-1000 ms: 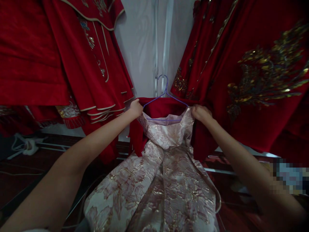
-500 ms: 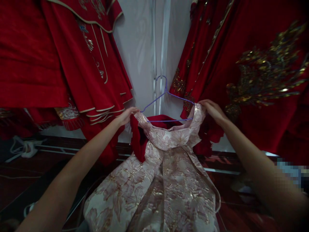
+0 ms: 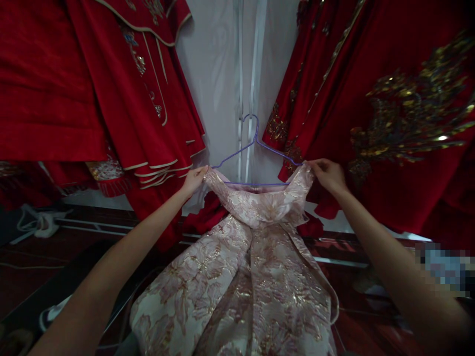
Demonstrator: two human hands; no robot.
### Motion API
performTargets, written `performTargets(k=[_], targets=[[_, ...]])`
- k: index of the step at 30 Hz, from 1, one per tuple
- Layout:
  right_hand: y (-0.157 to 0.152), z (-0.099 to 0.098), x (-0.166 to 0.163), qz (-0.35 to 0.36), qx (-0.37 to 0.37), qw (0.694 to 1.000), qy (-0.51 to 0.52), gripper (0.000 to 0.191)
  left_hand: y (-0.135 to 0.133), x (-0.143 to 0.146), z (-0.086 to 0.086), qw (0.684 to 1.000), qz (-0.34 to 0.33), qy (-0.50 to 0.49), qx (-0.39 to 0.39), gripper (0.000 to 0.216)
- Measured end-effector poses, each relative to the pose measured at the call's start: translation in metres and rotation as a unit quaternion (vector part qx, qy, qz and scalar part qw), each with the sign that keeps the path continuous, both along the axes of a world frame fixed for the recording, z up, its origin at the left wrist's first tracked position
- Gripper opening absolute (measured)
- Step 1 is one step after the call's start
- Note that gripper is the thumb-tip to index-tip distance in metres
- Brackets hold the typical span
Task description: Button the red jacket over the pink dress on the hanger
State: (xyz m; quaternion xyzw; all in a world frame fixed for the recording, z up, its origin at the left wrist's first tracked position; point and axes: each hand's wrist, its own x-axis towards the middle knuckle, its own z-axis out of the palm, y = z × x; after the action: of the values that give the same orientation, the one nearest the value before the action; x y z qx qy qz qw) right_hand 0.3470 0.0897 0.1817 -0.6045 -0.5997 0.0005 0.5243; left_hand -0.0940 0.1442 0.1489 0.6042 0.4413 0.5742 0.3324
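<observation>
A pink and gold brocade dress (image 3: 245, 277) hangs on a thin purple wire hanger (image 3: 256, 148) in front of me. My left hand (image 3: 193, 179) pinches the dress's left shoulder at the hanger's end. My right hand (image 3: 328, 174) pinches the right shoulder at the other end. A red velvet garment (image 3: 208, 217) sags behind the dress, below the hanger bar, showing on both sides of the bodice.
Red velvet gowns with gold trim (image 3: 111, 89) hang at the left. More red gowns with gold embroidery (image 3: 389, 109) hang at the right. A white wall (image 3: 222, 74) with ribbons lies between them. A dark floor with white cords (image 3: 37, 222) shows at lower left.
The red garment that covered the hanger's shoulders has slipped down behind the dress. Both hands shifted from gripping red cloth to pinching the pink dress's shoulders on the hanger.
</observation>
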Motion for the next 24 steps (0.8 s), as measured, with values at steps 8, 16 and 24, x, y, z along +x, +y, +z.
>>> performTargets(k=[8,16,24], targets=[[-0.035,-0.052,0.015,0.111,-0.192,0.975,-0.018,0.025,-0.021,-0.023,-0.031,0.959,-0.101,0.194,-0.179,0.029],[-0.058,-0.029,-0.045,0.207,-0.2,0.95,-0.119,0.036,-0.037,0.073,0.007,0.882,-0.153,0.372,0.247,0.028],[-0.076,-0.034,-0.035,0.258,-0.209,0.941,-0.066,0.029,-0.035,0.112,-0.022,0.855,-0.149,0.422,0.262,0.03]])
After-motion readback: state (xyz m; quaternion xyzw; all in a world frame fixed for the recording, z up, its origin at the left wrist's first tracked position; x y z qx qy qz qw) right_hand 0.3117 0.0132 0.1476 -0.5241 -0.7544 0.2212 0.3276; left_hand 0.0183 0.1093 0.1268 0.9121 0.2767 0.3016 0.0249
